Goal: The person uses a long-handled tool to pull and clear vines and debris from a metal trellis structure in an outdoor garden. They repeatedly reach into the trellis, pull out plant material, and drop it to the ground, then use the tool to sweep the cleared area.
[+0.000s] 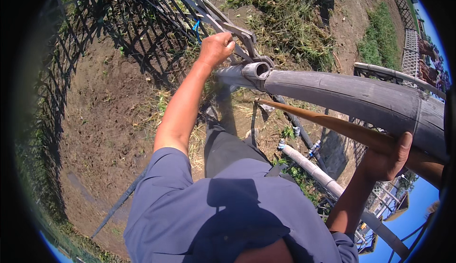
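Observation:
My left hand (216, 49) is curled into a fist beside the end of a weathered bamboo lattice fence (245, 37). Whether anything is inside the fist is hidden. Just below it is the open cut end of a bamboo tube (262, 71), which meets a thick grey bamboo pole (342, 88) running to the right. My right hand (386, 161) holds a brown wooden pole (320, 120), thumb on its near side. Its tapered end points toward my legs, under the bamboo pole. The other end runs out past the right rim.
A blue tie (196, 27) hangs on the lattice. Cut vines (292, 24) lie heaped beyond it. Right of my legs are a black pipe (299, 122), a blue-handled valve (315, 147) and another bamboo pole (313, 170). A dark tube (121, 200) slants over bare soil (103, 117) at left.

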A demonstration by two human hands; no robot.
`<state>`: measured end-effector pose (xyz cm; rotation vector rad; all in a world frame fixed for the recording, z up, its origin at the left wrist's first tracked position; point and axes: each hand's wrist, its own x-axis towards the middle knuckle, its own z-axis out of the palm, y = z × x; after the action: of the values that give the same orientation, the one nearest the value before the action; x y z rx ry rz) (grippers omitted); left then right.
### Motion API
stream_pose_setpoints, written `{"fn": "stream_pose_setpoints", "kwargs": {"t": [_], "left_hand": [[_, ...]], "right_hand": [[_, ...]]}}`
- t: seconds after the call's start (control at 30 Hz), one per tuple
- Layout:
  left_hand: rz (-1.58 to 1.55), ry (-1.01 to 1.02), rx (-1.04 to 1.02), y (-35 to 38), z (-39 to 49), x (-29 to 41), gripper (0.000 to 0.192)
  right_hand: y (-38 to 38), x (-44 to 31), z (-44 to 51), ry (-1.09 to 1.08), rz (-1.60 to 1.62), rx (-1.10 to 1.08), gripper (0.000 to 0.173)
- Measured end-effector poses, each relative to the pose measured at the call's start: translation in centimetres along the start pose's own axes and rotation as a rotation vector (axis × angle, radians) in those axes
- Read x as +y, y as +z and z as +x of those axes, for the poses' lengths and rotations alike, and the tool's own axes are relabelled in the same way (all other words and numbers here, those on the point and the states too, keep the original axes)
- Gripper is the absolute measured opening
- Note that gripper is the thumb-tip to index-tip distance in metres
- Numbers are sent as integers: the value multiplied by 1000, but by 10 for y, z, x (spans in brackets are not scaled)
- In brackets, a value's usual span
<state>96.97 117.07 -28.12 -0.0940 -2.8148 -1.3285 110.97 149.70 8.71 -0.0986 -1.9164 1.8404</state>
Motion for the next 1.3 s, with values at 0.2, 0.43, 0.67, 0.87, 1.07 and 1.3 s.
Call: {"fn": "stream_pose_setpoints", "kwargs": {"t": [0.2,0.43,0.67,0.87,1.07,1.3], "left_hand": [[-44,-404,-281,-17,-68,-12,36],[-283,-461,146,-23,-41,-15,36],[-730,-591,456,-46,8,-35,22],[-359,-470,675,-92,84,-69,37],[229,-438,339,-145,152,-100,37],[301,-592,113,-125,217,-80,25]], "right_hand": [[1,7,-2,17,-39,14,32],[-5,24,-2,70,-92,52,37],[1,25,-4,121,-120,157,38],[-23,18,-14,156,-53,135,37],[-52,14,-21,129,-33,119,47],[-49,43,-20,223,-30,213,48]]}}
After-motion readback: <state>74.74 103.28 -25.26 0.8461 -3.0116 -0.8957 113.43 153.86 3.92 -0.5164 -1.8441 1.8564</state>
